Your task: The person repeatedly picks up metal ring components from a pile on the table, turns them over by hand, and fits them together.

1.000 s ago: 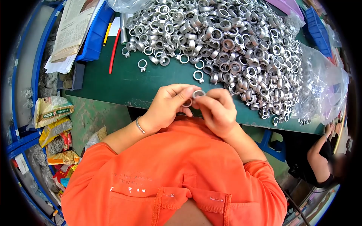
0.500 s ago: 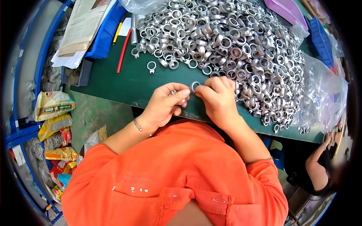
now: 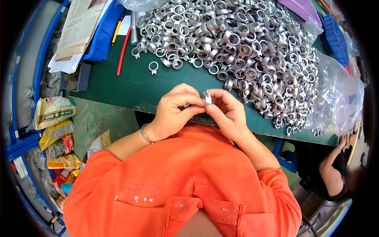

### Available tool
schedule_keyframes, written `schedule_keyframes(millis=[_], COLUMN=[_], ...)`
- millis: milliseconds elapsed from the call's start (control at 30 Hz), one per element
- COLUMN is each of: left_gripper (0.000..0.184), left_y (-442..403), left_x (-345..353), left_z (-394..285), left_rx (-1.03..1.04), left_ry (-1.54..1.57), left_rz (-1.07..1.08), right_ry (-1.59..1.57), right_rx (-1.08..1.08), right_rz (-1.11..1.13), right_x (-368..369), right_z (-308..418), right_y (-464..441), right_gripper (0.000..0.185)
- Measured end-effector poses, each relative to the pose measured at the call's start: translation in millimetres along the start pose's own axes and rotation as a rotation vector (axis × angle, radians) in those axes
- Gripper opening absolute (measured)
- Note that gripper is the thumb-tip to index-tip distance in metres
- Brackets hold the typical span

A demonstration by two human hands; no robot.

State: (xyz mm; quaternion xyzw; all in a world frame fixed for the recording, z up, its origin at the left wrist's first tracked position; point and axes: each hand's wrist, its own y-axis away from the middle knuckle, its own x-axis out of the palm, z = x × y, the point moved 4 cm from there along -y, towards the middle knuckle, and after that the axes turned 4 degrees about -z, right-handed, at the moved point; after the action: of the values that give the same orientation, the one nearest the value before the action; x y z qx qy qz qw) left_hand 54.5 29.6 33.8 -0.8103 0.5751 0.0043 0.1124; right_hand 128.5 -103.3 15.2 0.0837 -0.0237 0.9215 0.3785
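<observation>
Close to the near edge of the green table [image 3: 118, 87], both hands meet in front of the orange shirt. My right hand [image 3: 228, 113] pinches a small metal ring [image 3: 207, 96], seen edge-on with its lug upward. The fingertips of my left hand [image 3: 173, 110] touch the same ring. Another bit of metal shows between the curled fingers of my left hand, mostly hidden. Beyond the hands spreads a large pile of metal rings [image 3: 244, 51]. One loose ring [image 3: 153, 67] lies apart at the pile's left side.
A red pen [image 3: 123, 51], a yellow marker [image 3: 116, 32] and a blue bin [image 3: 103, 35] with papers lie at the left. Clear plastic bags [image 3: 333, 91] are at the right. Another person's arm [image 3: 332, 170] shows at lower right. Sacks [image 3: 55, 112] stand at far left.
My hands have come together around the ring that my right hand held apart from my left. The ring has turned from face-on to edge-on. The view has shifted slightly.
</observation>
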Motion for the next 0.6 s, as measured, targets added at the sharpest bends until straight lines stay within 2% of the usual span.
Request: schedule_keyframes(millis=[67,167,233,467,533,567,600], left_gripper=[0.012,0.012,0.013,0.012,0.012,0.012,0.013], left_y=[-0.2,0.8,3.3,2.8,2.7,2.8,4.9], left_x=[0.6,-2.1,-2.6,0.4,2.8,3.2,7.6], left_z=[-2.4,0.1,4.6,0.1,0.8,-0.2,5.8], left_rx=[0.059,-0.032,-0.19,-0.156,-0.134,-0.132,-0.372], left_ry=[-0.033,-0.025,0.094,0.123,0.134,0.134,0.405], left_rz=[0.011,-0.024,-0.042,-0.057,-0.017,-0.015,0.024], right_ry=[0.015,0.134,0.168,0.303,0.495,0.496,0.63], right_rx=[-0.012,-0.141,-0.205,-0.309,-0.43,-0.432,-0.602], right_rz=[-0.012,-0.061,-0.098,-0.101,-0.149,-0.151,-0.138], right_x=[-2.3,-4.7,-7.2,-6.0,-5.2,-6.8,-6.0], right_z=[-2.7,0.8,2.1,7.6,19.0,18.9,23.5], right_y=[0.3,0.1,1.3,6.2,9.2,9.8,13.2], right_gripper=[0.027,0.03,0.034,0.036,0.036,0.036,0.036])
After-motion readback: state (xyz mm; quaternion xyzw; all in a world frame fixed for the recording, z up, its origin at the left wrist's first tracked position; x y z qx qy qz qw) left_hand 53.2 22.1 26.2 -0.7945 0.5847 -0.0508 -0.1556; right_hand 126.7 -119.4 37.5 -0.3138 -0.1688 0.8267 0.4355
